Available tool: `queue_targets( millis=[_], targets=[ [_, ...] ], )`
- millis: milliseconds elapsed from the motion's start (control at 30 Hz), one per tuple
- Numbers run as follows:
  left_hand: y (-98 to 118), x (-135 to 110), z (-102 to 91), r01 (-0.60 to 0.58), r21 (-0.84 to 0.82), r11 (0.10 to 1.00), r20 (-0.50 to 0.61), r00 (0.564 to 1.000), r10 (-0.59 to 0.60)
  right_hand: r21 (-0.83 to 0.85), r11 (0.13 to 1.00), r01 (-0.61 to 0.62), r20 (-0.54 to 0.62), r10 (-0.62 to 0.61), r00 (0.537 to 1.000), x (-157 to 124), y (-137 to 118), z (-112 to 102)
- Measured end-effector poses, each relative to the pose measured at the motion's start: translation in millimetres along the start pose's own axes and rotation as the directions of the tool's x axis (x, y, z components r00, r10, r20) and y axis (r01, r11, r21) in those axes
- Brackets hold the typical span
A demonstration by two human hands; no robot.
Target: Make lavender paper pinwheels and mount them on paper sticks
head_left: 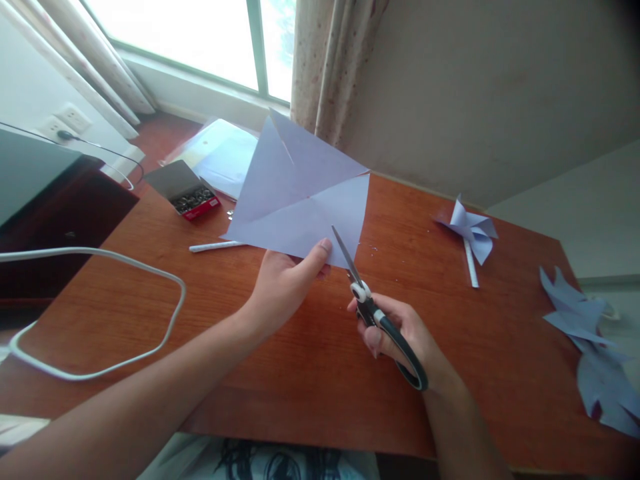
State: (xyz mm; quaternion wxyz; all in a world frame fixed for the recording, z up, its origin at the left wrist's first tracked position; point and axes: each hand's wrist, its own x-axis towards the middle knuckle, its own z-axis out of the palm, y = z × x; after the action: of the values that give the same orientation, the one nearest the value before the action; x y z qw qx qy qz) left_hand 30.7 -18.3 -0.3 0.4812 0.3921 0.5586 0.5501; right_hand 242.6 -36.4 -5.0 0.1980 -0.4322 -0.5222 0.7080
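Observation:
My left hand [300, 270] pinches the lower edge of a pale purple sheet of paper [300, 187], its thumb on top and fingers beneath. The sheet is held up over the table, creased along a diagonal, with slits running in from the upper-left and right corners. In my right hand [395, 327] is a pair of scissors [357, 287] with black and white handles. One blade passes in front of the sheet's lower right corner, beside my left thumb; the other blade is mostly hidden behind the paper.
A finished paper pinwheel [470, 233] lies on the brown table [310, 380], with more cut paper [595, 353] at the right edge. Behind the sheet are an open box of metal pins [195, 200], a rolled paper stick [215, 246] and a plastic packet [220, 153]. A white cable [175, 313] loops at left.

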Motion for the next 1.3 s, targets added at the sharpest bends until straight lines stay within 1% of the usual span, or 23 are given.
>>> queue_targets(
  millis=[200,533,900,1300],
  targets=[
    [0.3,0.6,-0.1,0.009,0.009,1.0,-0.006,1.0,-0.009,-0.02,1.0,0.001,-0.008,-0.001,1.0,-0.5,0.8,0.2],
    [-0.9,0.8,-0.8,0.009,-0.029,1.0,-0.005,1.0,-0.01,-0.062,0.998,-0.01,-0.03,0.008,1.0,0.2,0.5,0.8],
    [0.4,1.1,0.3,0.002,-0.005,1.0,-0.012,1.0,-0.002,-0.064,0.998,-0.017,-0.036,0.015,0.999,0.1,-1.4,1.4],
    [-1.0,1.1,0.4,0.012,-0.027,1.0,-0.021,1.0,-0.013,-0.066,0.998,-0.018,-0.039,0.016,0.999,-0.7,-1.2,0.2]
  ],
)
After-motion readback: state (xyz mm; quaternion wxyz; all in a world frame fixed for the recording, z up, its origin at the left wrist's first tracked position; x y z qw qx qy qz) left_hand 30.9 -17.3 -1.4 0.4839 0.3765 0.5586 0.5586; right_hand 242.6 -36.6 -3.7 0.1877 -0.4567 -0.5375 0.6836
